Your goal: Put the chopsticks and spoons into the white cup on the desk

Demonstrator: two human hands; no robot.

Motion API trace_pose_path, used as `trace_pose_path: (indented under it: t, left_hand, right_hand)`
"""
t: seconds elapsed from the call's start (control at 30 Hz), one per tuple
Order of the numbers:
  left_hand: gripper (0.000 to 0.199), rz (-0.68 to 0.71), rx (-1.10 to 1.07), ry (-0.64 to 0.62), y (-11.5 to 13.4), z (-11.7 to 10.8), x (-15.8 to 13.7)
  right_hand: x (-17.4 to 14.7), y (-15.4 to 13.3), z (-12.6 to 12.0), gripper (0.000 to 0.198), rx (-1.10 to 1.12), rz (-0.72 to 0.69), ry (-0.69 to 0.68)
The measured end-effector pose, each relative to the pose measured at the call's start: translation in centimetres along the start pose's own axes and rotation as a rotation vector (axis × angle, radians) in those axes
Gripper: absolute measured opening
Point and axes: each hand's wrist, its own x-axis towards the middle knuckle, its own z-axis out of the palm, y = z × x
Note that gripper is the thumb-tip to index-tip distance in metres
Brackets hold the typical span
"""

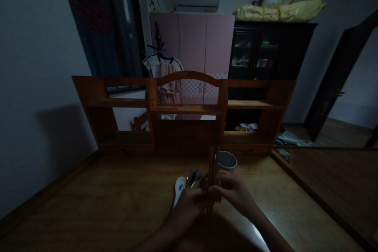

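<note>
Several wooden chopsticks [212,165] stand nearly upright between my two hands, above the desk. My left hand [191,201] is closed around them from the left, and my right hand [228,189] grips them from the right. Just behind my right hand is a grey-white cup [227,159], its lower part hidden by the fingers. Left of the chopsticks lie a white ceramic spoon [179,186] with a blue mark and some metal spoons [193,175], partly covered by my left hand. The dim light blurs the finger details.
The wooden desk [124,193] carries a low shelf unit [186,108] along its back edge. A wall [38,126] borders the left side. To the right, a raised edge [310,193] runs beside another brown surface. Beyond stand a pink wardrobe [191,43] and a dark cabinet [295,51].
</note>
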Motion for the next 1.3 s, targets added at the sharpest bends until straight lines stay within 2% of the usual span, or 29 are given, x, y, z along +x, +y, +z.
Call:
trace_pose_path:
  t: [0.13,0.43,0.57,0.63,0.77,0.83,0.97,1.13,1.23,1.3]
  left_hand:
    - [0.015,-0.032,-0.063,-0.039,-0.6,0.0,0.2]
    - [0.019,-0.058,-0.095,-0.031,-0.6,-0.1,0.2]
    - [0.015,-0.017,-0.062,-0.024,-0.1,0.1,0.0]
    - [0.015,0.015,-0.073,0.036,0.0,0.2,0.0]
    - [0.022,0.069,-0.166,0.314,-0.1,0.0,-0.1]
    - [0.022,0.085,-0.179,0.405,-0.1,-0.3,-0.2]
    - [0.023,0.084,-0.202,0.459,0.3,-0.5,-0.3]
    - [0.024,0.060,-0.248,0.457,0.9,-0.5,-0.3]
    - [0.022,0.100,-0.276,0.446,1.0,-0.5,-0.3]
    - [0.021,0.119,-0.264,0.433,0.9,-0.4,-0.3]
  right_hand:
    - [0.1,-0.2,-0.1,0.041,-0.029,-0.028,0.014]
    - [0.2,-0.9,0.3,0.039,0.010,0.005,0.001]
    - [0.1,-0.4,0.3,0.037,0.003,-0.017,0.014]
    - [0.0,-0.1,0.3,0.032,0.014,-0.009,0.051]
    - [0.0,0.9,0.6,0.028,0.093,0.077,0.108]
    - [0.0,1.5,1.0,0.035,0.151,0.138,0.060]
    - [-0.3,3.1,2.3,0.065,0.286,0.329,-0.102]
    - [-0.9,5.0,2.8,0.094,0.306,0.445,-0.035]
    - [-1.3,6.0,2.7,0.098,0.272,0.461,-0.009]
    - [-1.5,6.3,2.7,0.094,0.235,0.411,-0.011]
